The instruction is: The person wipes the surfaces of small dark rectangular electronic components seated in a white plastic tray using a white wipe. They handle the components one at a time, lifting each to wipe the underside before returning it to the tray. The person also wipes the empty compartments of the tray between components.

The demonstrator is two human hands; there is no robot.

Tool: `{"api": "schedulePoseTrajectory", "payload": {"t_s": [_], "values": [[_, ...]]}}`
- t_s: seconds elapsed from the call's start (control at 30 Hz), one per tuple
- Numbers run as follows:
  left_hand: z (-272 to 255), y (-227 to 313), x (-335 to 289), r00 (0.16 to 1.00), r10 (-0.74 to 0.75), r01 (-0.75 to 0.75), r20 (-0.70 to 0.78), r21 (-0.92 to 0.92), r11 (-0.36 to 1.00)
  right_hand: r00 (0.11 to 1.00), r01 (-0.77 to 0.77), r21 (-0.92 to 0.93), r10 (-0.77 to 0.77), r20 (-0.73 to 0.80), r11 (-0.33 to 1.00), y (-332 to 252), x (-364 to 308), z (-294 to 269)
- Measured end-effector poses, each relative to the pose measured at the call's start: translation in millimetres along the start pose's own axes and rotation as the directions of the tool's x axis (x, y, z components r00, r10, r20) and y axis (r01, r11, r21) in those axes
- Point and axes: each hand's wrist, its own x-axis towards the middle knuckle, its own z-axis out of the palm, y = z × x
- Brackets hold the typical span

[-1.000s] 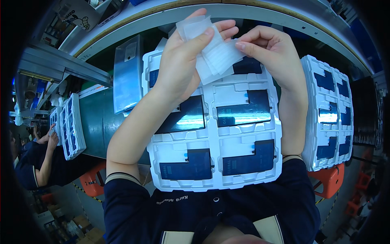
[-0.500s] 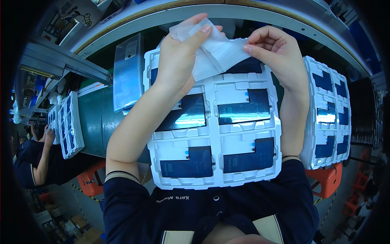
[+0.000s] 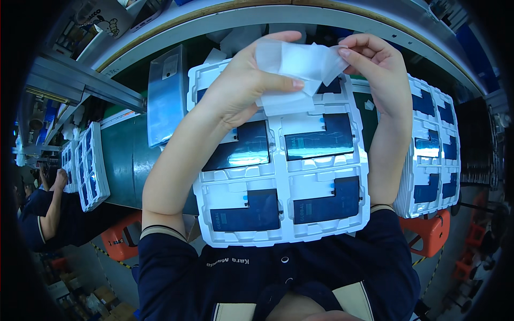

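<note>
Thin translucent white sheets are held above the far end of a white moulded tray. My left hand is closed on them, its thumb lying across the front. On the other side, my right hand pinches a corner of a sheet between thumb and fingertips; whether it is one layer or more I cannot tell. In the tray's compartments lie flat, dark, L-shaped batteries with small blue tabs. The sheets and my left hand partly cover the far row.
A stack of similar filled trays stands at the right. A blue plastic folder lies left of the tray on the green work surface. Orange stools stand below. At far left, another person's arm reaches toward more trays.
My left hand has turned and brought the sheets lower and rightward, its thumb now across them. My right hand has shifted slightly right, still pinching a corner. The tray has moved only slightly.
</note>
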Motion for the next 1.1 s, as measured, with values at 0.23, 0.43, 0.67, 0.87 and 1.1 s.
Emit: {"api": "schedulePoseTrajectory", "payload": {"t_s": [0.23,0.43,0.67,0.87,1.1], "values": [[5,5,1,0.988,-0.085,0.07,-0.129,-0.114,0.991,0.999,-0.039,0.12,0.038,0.017,0.992,1,2,9],[1,4,4,0.99,0.031,-0.051,-0.135,-0.142,0.989,0.998,0.022,0.181,-0.01,-0.066,0.983,5,3,-7],[-1,4,-2,0.984,0.047,-0.066,-0.17,-0.108,0.992,0.992,-0.003,0.205,0.029,-0.123,0.979,0,-16,-18],[-10,2,-13,0.961,-0.051,0.025,-0.272,-0.099,0.995,0.986,-0.066,0.253,0.102,-0.129,0.965,7,-50,-25],[0,-1,-61,0.982,-0.009,-0.131,0.189,0.712,0.69,0.98,-0.153,0.272,0.182,-0.084,0.95,14,-90,-25]]}}
